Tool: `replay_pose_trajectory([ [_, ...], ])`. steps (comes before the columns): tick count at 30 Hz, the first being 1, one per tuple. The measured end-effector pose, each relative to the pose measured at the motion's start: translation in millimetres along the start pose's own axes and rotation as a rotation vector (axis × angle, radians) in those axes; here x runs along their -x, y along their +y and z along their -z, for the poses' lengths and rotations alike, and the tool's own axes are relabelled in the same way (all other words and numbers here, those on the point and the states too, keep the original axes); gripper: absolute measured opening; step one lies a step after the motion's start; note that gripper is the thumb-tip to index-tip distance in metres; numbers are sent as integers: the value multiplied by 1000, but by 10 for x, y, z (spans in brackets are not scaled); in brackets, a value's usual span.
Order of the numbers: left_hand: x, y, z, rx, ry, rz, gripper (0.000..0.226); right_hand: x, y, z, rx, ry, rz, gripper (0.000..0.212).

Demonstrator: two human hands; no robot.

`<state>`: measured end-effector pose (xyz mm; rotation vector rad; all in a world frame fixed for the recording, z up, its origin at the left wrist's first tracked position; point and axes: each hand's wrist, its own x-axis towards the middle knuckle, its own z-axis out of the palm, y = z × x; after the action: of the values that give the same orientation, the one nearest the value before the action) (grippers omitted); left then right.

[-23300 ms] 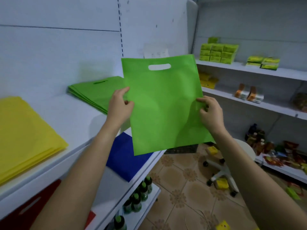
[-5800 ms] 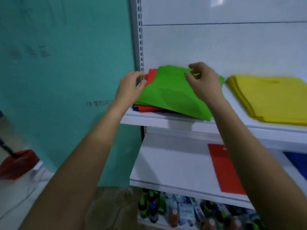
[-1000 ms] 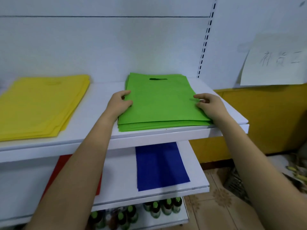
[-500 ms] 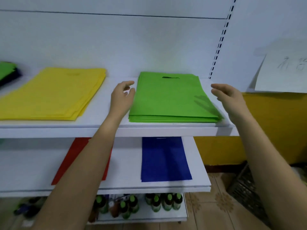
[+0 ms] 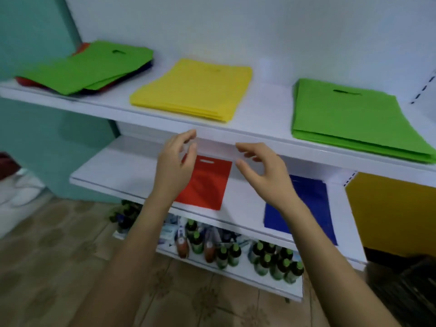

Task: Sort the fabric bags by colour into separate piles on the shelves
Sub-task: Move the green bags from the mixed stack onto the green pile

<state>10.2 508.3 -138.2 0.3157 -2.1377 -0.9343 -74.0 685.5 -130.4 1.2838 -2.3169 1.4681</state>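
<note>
Nearest, the left hand [image 5: 174, 166] and right hand [image 5: 262, 171] hover with fingers loosely curled, both grasping nothing. Beyond them, the middle shelf [image 5: 122, 166] holds one red bag [image 5: 207, 185] at left and one blue bag [image 5: 311, 204] at right. Farthest, the top shelf [image 5: 266, 107] carries three piles: a mixed pile [image 5: 89, 67] topped with green at left, a yellow pile [image 5: 195, 88] in the middle, and a green pile [image 5: 349, 119] at right.

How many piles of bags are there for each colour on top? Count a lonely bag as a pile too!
Green on top: 2, the mixed pile at the left and the green pile at the right
Yellow: 1, the yellow pile
Red: 1, the red bag
Blue: 1, the blue bag
Total: 5
</note>
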Motion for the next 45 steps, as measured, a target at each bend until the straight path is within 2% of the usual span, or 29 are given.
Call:
replay_pose_trajectory([
  [6,456,-663,1138,-162,65,191,35,163,-451,-1191,-46,-179,12,34],
  [9,680,-948,1653,-216,92,247,35,232,-732,-1721,-88,-224,47,35],
  [13,831,-1234,2256,-318,145,316,32,296,-1148,-2326,-154,-377,74,36],
  [17,781,-1414,2760,-415,203,319,34,201,-1435,-2809,-166,-460,142,38],
  [23,481,-1670,3259,-450,277,316,36,-266,-1692,-3333,-195,-472,200,36],
  [29,-334,-2064,3606,-546,276,233,37,-1150,-1856,-3761,-271,-362,259,32],
  [36,-1461,-2348,3687,-522,274,104,31,-2208,-1988,-3781,-389,-100,302,30],
  [45,-2673,-2786,3386,-431,83,-45,32,-3031,-1518,-3505,-155,197,40,27],
])
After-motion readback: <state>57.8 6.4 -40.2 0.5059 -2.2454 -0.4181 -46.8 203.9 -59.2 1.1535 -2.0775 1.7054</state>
